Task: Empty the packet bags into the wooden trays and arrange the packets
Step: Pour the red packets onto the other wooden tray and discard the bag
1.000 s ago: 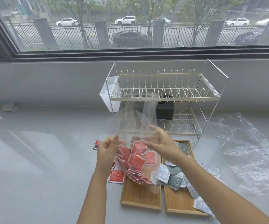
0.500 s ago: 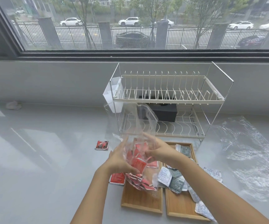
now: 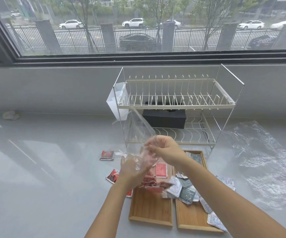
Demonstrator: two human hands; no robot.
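Two wooden trays lie side by side: the left tray [image 3: 150, 209] and the right tray [image 3: 191, 219]. My left hand [image 3: 132, 170] and my right hand [image 3: 164, 150] both grip a clear plastic bag [image 3: 139, 129] above the left tray. Its empty end sticks up and red packets [image 3: 150, 183] hang from its lower end over that tray. Another red packet [image 3: 161, 170] lies flat on the left tray. Grey and white packets [image 3: 184, 190] are heaped on the right tray, some spilling over its edges.
A two-tier wire dish rack [image 3: 174, 103] with a black box [image 3: 164, 117] stands just behind the trays. Two red packets [image 3: 107, 155] [image 3: 113, 176] lie loose on the grey counter left of the trays. A crumpled clear bag [image 3: 266, 162] lies at the right.
My hands have closed in on the bag and bunched it. More red packets have slid out toward the left tray. The view has tilted slightly.
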